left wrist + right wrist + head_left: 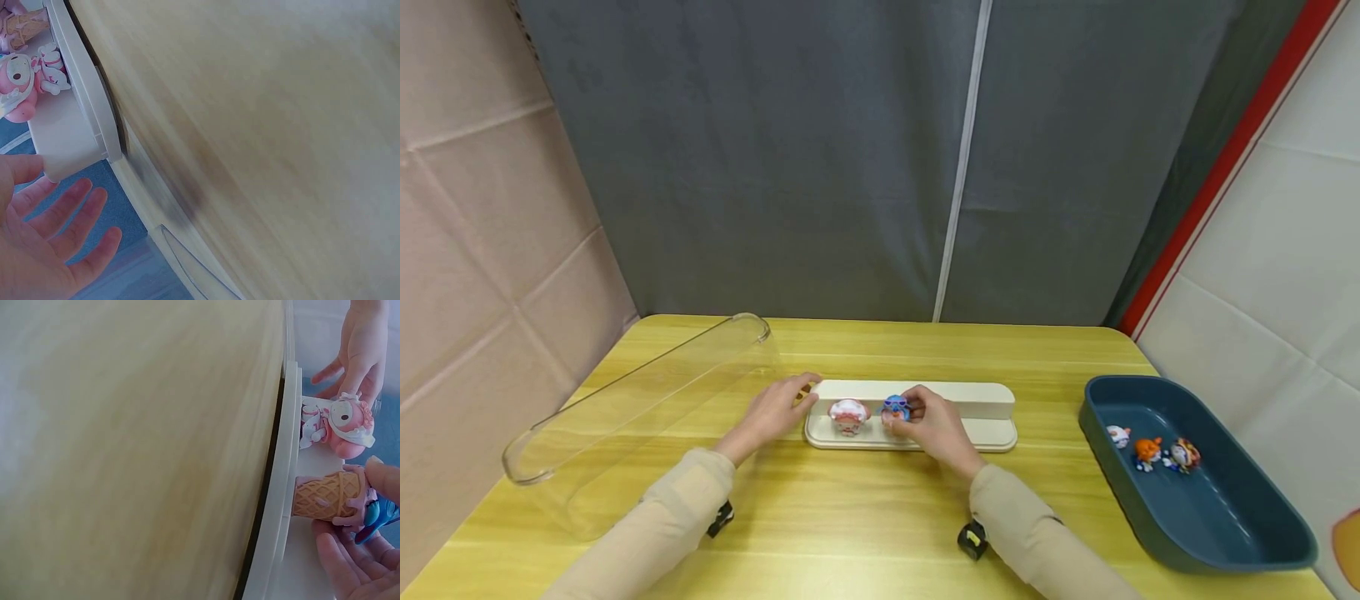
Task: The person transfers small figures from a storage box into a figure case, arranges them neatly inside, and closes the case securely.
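A white stepped display base point(981, 433) lies mid-table. On its left part stands a pink figurine in a white hood point(848, 417). Beside it, an ice-cream-cone figurine with a blue top point(896, 407) is upright on the base. My right hand point(942, 429) pinches its upper part between thumb and fingers; the waffle cone point(328, 495) shows below them in the right wrist view. My left hand point(772, 410) is at the base's left end, its fingers spread and loosely bent. In the left wrist view, the thumb appears to touch the end of the base.
On the left, a long clear plastic cover point(647, 408) lies slanted across the table. A dark blue tray point(1232, 508) stands at the right edge, with three small figurines point(1148, 451) lying inside. Behind the table hangs a grey curtain point(775, 167).
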A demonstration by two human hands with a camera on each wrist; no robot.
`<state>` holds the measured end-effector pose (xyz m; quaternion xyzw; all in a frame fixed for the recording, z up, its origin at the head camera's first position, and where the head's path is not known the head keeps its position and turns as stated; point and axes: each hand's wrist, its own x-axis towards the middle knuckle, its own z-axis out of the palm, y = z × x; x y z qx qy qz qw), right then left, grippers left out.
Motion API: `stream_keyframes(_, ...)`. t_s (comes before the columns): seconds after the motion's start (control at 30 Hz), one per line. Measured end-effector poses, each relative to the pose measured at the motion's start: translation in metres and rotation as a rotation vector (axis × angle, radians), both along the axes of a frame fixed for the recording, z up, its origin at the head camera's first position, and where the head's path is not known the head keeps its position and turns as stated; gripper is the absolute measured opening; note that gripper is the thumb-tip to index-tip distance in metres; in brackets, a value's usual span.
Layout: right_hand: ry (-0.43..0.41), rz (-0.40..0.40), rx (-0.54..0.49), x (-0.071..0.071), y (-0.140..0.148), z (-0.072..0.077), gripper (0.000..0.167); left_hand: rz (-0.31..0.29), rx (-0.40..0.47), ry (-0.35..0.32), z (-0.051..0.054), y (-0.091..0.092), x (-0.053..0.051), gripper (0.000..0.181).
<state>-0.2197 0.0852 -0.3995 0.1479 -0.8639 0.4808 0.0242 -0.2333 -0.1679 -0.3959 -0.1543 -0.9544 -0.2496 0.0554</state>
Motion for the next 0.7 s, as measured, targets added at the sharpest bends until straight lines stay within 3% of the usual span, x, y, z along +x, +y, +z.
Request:
stream_keyframes(0.37, 0.003, 0.016, -0.004, 0.001, 0.004, -0.001, 0.038, -0.001, -0.005, -0.001, 0.0, 0.0, 0.0, 0.03)
stream_keyframes(0.7, 0.035, 0.024, -0.018, 0.005, 0.024, 0.011, 0.035, 0.003, -0.009, -0.005, 0.0, 0.0, 0.001, 0.031)
